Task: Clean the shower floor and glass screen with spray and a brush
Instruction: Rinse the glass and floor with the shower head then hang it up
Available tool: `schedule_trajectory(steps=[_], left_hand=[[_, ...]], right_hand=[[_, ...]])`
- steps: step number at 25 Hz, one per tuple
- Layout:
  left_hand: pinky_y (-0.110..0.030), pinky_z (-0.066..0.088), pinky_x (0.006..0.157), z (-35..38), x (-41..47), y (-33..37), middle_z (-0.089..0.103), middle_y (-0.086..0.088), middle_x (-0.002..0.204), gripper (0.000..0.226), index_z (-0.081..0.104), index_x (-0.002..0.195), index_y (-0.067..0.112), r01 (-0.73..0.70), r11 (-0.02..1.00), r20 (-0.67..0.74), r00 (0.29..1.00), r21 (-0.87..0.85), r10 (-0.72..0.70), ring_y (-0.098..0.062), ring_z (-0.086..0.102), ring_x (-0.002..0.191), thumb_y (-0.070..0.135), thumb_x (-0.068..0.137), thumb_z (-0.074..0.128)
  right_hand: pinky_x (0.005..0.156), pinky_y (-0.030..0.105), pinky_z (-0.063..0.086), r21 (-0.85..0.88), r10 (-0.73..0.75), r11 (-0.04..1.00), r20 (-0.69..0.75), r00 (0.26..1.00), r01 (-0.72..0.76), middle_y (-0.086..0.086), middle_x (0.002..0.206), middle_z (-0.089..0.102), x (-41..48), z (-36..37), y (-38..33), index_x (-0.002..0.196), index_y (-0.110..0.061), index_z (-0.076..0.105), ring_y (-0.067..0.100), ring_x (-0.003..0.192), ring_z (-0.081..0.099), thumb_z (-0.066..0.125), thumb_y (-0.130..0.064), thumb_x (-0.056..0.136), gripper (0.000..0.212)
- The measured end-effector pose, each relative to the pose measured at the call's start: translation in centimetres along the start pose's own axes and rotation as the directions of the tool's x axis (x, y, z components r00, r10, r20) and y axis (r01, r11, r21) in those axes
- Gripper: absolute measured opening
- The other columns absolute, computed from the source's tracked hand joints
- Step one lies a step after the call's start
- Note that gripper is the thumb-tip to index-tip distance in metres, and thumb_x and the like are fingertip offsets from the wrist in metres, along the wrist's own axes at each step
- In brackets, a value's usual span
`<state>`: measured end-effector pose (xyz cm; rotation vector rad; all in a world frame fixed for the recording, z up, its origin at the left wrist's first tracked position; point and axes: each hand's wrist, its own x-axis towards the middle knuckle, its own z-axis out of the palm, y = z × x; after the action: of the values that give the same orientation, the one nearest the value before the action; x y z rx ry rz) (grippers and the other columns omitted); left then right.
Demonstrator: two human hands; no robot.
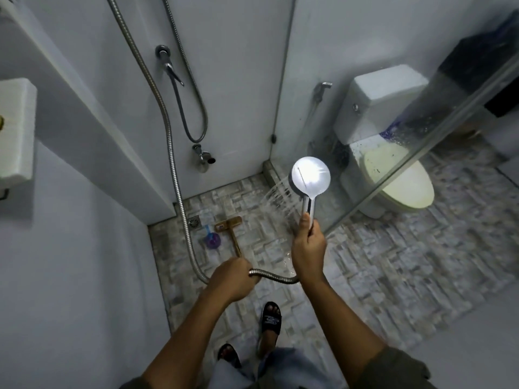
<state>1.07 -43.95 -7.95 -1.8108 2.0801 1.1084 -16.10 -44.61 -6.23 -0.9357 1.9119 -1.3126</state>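
Starting nearest, the hose (273, 276) is gripped by the left hand (233, 279), the shower head (310, 175) by the right hand (309, 248) with fingers curled, the brush (231, 228) is left on the shower floor (266, 240), and the toilet (407, 192) may be soaked past the glass screen (421, 122) if the wrist is turned.
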Motion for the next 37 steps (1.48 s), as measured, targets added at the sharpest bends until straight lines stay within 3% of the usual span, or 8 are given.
schedule_trajectory(steps=[5,10,17,24,27,29,32,37], left_hand=[[-0.028,0.039,0.059,-0.1,-1.4,-1.8,0.061,-0.005,0.077,0.036,0.055,0.065,0.02,0.002,1.0,-0.004,1.0,0.007,-0.002,-0.026,0.067,0.082,0.042,0.092,0.063],[-0.037,0.056,0.069,-0.7,-2.8,-5.5,0.071,-0.009,0.089,0.037,0.068,0.078,0.012,0.048,0.999,-0.01,0.999,-0.023,-0.048,-0.024,0.068,0.08,0.046,0.088,0.063],[-0.028,0.034,0.054,-2.6,-4.3,-8.7,0.059,-0.001,0.068,0.036,0.054,0.06,0.018,0.141,0.983,-0.118,0.981,-0.118,-0.155,-0.023,0.067,0.073,0.038,0.088,0.066],[-0.027,0.034,0.055,-5.8,-1.3,-6.6,0.057,0.002,0.065,0.04,0.05,0.057,0.023,0.193,0.959,-0.17,0.958,-0.206,-0.229,-0.021,0.063,0.07,0.038,0.091,0.066],[-0.031,0.048,0.059,-7.6,1.2,-4.4,0.069,-0.008,0.077,0.032,0.059,0.066,0.017,0.167,0.96,-0.189,0.959,-0.224,-0.211,-0.026,0.068,0.075,0.039,0.089,0.065],[-0.033,0.055,0.063,-8.5,3.2,-3.0,0.069,-0.004,0.074,0.032,0.069,0.074,0.015,0.131,0.965,-0.217,0.959,-0.229,-0.182,-0.021,0.068,0.071,0.045,0.084,0.064],[-0.027,0.045,0.058,-10.9,5.6,-1.1,0.068,-0.002,0.074,0.027,0.075,0.081,0.017,0.119,0.973,-0.225,0.961,-0.2,-0.163,-0.019,0.067,0.07,0.043,0.084,0.066],[-0.027,0.038,0.057,-15.1,10.3,-0.8,0.069,-0.011,0.079,0.03,0.068,0.074,0.011,0.108,0.988,-0.258,0.957,-0.109,-0.133,-0.028,0.067,0.075,0.038,0.086,0.066]], right_hand=[[0.039,0.025,0.03,0.205,0.157,0.959,0.187,0.97,-0.195,-0.001,0.053,0.034,-1.3,1.0,0.8,0.076,-0.02,0.043,0.014,0.041,0.032,0.046,-0.069,0.091,0.051],[0.038,0.022,0.027,0.257,0.14,0.94,0.305,0.942,-0.223,-0.006,0.049,0.032,-3.1,3.8,-0.2,0.077,-0.018,0.04,0.012,0.038,0.028,0.042,-0.055,0.099,0.044],[0.047,0.032,0.033,0.191,0.069,0.971,0.368,0.927,-0.148,-0.003,0.056,0.037,-3.0,8.5,-1.9,0.071,-0.03,0.046,0.016,0.048,0.035,0.044,-0.07,0.094,0.046],[0.049,0.04,0.039,0.128,0.005,0.99,0.34,0.94,-0.051,0.0,0.059,0.041,2.1,10.1,-5.1,0.071,-0.031,0.048,0.018,0.051,0.041,0.041,-0.078,0.09,0.051],[0.047,0.038,0.035,0.148,-0.066,0.989,0.326,0.943,0.018,-0.003,0.057,0.038,5.0,9.5,-7.0,0.068,-0.03,0.043,0.017,0.05,0.038,0.041,-0.075,0.092,0.051],[0.047,0.037,0.034,0.13,-0.087,0.99,0.311,0.946,0.048,-0.006,0.055,0.037,7.0,9.1,-7.9,0.065,-0.032,0.043,0.015,0.05,0.038,0.041,-0.075,0.091,0.05],[0.048,0.037,0.039,0.123,-0.101,0.99,0.241,0.965,0.073,-0.007,0.057,0.042,10.0,8.8,-9.4,0.068,-0.032,0.047,0.013,0.051,0.043,0.04,-0.071,0.094,0.047],[0.046,0.023,0.034,0.149,-0.12,0.984,0.159,0.98,0.096,-0.001,0.06,0.04,14.4,11.2,-12.0,0.07,-0.017,0.043,0.003,0.046,0.038,0.041,-0.051,0.1,0.046]])
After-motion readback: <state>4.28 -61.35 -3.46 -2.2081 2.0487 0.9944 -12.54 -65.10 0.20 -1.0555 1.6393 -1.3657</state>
